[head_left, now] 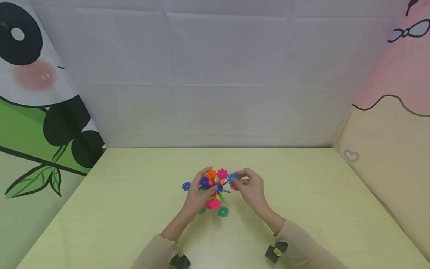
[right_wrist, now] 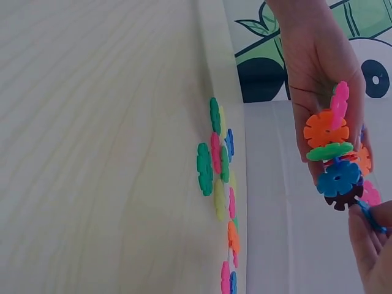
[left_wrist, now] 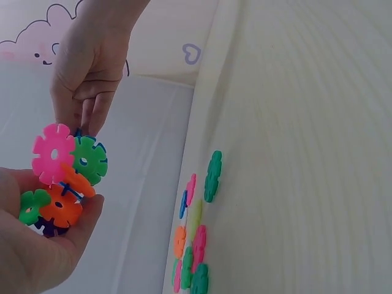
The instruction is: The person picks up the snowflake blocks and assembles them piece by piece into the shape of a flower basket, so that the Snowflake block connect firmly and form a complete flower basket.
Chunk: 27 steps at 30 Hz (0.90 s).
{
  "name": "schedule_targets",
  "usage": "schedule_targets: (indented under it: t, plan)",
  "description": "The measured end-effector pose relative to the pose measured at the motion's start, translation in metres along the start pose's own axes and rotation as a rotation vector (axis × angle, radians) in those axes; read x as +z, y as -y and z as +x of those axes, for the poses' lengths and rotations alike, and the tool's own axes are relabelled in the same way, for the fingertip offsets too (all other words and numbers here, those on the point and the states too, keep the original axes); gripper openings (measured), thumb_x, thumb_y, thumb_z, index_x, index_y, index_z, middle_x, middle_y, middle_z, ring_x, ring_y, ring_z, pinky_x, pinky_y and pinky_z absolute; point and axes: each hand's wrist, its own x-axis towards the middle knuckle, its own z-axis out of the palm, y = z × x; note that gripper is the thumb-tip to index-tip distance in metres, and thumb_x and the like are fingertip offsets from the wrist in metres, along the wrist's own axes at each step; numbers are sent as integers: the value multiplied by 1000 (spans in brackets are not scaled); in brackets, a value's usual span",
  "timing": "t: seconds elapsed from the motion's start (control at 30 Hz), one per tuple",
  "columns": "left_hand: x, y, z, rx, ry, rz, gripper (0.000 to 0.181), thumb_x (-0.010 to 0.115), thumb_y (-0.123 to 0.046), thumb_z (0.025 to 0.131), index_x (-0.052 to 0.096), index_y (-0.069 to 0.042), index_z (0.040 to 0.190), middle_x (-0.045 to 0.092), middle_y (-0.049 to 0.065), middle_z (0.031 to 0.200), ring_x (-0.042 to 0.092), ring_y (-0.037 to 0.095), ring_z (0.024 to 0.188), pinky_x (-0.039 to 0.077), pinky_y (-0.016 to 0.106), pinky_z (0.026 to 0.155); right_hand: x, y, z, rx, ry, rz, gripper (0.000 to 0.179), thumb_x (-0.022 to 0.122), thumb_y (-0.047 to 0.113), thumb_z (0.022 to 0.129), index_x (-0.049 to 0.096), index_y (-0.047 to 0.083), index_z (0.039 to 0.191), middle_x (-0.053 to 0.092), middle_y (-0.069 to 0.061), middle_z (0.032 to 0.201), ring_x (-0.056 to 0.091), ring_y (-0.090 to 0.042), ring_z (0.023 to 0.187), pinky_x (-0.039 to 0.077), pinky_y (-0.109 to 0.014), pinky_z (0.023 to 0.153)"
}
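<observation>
My left hand (head_left: 198, 196) holds a cluster of interlocked notched plastic discs (head_left: 220, 186) in orange, pink, green and blue. Its fingers and thumb curl round the cluster, and they cradle it from below in the left wrist view, where a pink disc (left_wrist: 54, 154) and a green disc (left_wrist: 90, 160) stick up. From the other side my right hand (head_left: 252, 188) pinches a blue notched disc (right_wrist: 369, 217) between thumb and fingertips. That disc is right at the cluster's edge, by a black disc (right_wrist: 344, 199) and another blue disc (right_wrist: 338, 177).
Loose notched discs lie on the pale table (head_left: 134, 209) under and around the hands, among them a green disc (head_left: 223, 212), a blue disc (head_left: 186, 186) and a pink disc (head_left: 215, 203). A white panel (head_left: 218, 93) rises at the back, with printed cloth walls at both sides.
</observation>
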Motion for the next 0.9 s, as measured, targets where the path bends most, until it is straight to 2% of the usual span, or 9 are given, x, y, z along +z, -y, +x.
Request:
schedule_targets:
  t: [0.1,0.3,0.53,0.67,0.77,0.9]
  plan:
    - [0,-6,-2,-5,-7,-1,53,59,-1,85,39,-9,134,35,15,140,28,37,129,36,56,96,1,-10,3,-26,-22,10,15,67,-1,79,60,-6,92,63,-15,86,67,-27,72,54,-25,59]
    - [1,13,4,7,2,-10,55,61,-8,86,38,-18,136,34,9,142,25,34,132,30,59,98,3,-20,6,-59,1,-19,16,69,2,78,61,-3,90,63,-13,81,65,-27,69,54,-25,57]
    - [0,19,5,-4,112,-50,55,56,-14,90,32,-25,138,25,8,145,27,38,130,44,49,91,2,-19,8,-62,5,-42,14,70,3,77,64,-1,89,65,-11,80,63,-21,67,54,-26,57]
    - [1,17,4,9,110,-61,55,56,-11,90,34,-26,137,27,6,144,30,35,129,45,45,90,2,-5,2,-89,-16,-53,14,68,0,78,63,-6,89,65,-16,83,63,-27,68,55,-29,59]
    - [2,15,3,29,84,-67,55,56,-9,89,35,-27,136,30,3,143,29,30,131,41,47,95,3,5,-4,-106,-32,-50,13,66,-3,78,61,-9,89,65,-18,84,63,-32,70,55,-30,60]
    - [3,16,2,53,48,-59,54,57,-9,88,36,-27,135,33,1,142,22,27,134,25,58,102,6,6,-7,-123,-48,-41,12,66,-2,79,62,-8,88,66,-18,85,63,-31,70,54,-25,61]
